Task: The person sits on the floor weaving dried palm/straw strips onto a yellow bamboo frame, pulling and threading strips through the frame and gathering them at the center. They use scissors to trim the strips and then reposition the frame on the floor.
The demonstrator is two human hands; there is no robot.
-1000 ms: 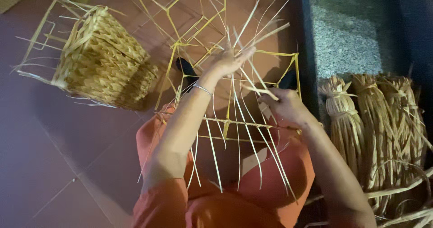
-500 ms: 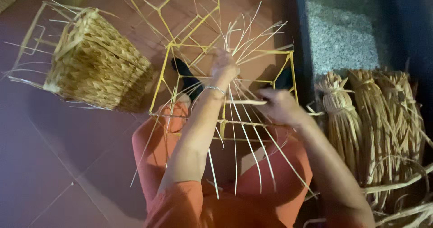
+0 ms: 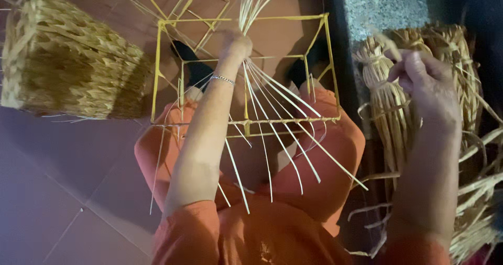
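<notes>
A yellow wire frame (image 3: 158, 66) rests on my lap, with pale straw strips (image 3: 277, 139) hanging over its near bar. My left hand (image 3: 234, 44) is closed around the gathered strips inside the frame, their tips fanning out above it. Off to the right, my right hand (image 3: 424, 79) hovers over tied bundles of dried straw (image 3: 385, 95), its fingers pinched on a single straw strand (image 3: 385, 41).
A woven straw basket (image 3: 68, 66) with loose ends lies on the reddish tile floor at the left. A grey stone ledge (image 3: 382, 3) runs along the upper right, behind the bundles. More loose straw (image 3: 482, 191) lies at the lower right.
My left hand has gathered the spread strips into one bunch. My right hand has left the frame and moved right to the bundles, taking hold of a strand.
</notes>
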